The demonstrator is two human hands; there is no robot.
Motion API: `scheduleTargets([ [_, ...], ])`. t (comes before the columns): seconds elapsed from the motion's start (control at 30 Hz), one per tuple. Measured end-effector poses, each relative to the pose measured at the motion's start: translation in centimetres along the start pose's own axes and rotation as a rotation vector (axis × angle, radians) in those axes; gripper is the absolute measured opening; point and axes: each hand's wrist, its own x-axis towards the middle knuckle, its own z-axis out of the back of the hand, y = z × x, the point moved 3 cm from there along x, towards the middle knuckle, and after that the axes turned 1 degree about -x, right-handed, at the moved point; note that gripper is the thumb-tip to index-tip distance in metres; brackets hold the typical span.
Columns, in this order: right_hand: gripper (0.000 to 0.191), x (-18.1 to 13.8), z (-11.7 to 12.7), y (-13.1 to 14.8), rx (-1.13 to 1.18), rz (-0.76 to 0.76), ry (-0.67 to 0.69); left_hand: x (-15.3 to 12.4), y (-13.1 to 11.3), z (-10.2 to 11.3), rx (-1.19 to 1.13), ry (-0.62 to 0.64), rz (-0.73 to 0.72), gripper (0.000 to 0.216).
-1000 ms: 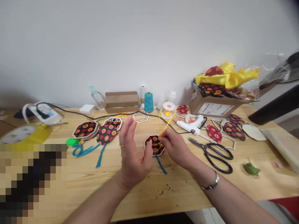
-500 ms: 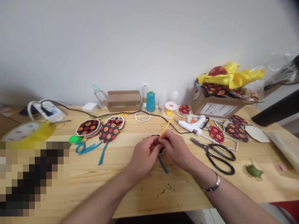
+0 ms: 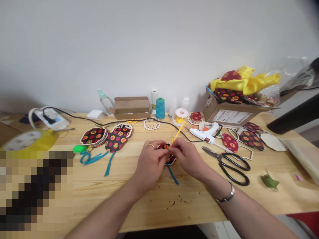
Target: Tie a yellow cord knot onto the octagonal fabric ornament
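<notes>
Right, both hands meet at the middle of the pale pine-plank table, and between them sits a small hexagonal piece covered in black fabric with red and yellow circles. It lies flat on the wood, mostly hidden, only its upper edge and a sliver on the right showing. The left hand curls over its left side, thumb and fingertips drawn in close and pressing on the piece, a gold ring on one finger. The right hand pinches a thin yellow woven ribbon just above the piece, fingers narrow and closed on it; the ribbon climbs slantwise towards a white plastic spool of yellow ribbon at the back. A flat teal cord trails out from under the piece towards the near edge. Right of the hands, well apart, lie black-handled steel scissors, and behind them a white hot-glue gun with its black cable. To the left sits a stack of similar patterned fabric-covered shapes with pale wooden rims. At the back right, a brown cardboard box overflows with shiny yellow cloth.
</notes>
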Motion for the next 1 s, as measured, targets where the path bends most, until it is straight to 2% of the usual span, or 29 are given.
scheduleTargets([
  [0.1, 0.011, 0.0, -0.1, 0.0, -0.019, 0.013, -0.007, 0.0, 0.2, 0.0, 0.055, -0.001, 0.004, 0.026],
  [0.2, 0.01, -0.1, -0.2, 0.0, -0.013, 0.018, 0.009, -0.1, 0.3, -0.2, -0.053, 0.044, 0.061, 0.029],
  [0.3, 0.011, -0.2, -0.2, 0.0, -0.005, 0.009, 0.014, -0.2, 0.3, -0.6, -0.26, 0.073, 0.166, 0.029],
  [0.43, 0.012, -0.3, -0.3, -0.1, 0.001, -0.006, 0.021, -0.3, 0.4, -1.3, -0.682, 0.168, 0.414, 0.028],
  [0.5, 0.012, -0.3, -0.3, 0.0, -0.002, 0.001, 0.028, -0.2, 0.4, -1.5, -0.77, 0.19, 0.455, 0.026],
  [0.77, 0.013, -0.2, 0.1, 0.3, 0.05, 0.016, -0.008, 0.0, 0.5, -1.0, -0.63, 0.118, 0.421, 0.019],
  [1.0, 0.009, 0.1, 0.3, 0.3, 0.112, -0.071, 0.006, 0.1, 0.4, -0.7, -0.621, 0.101, 0.466, 0.018],
])
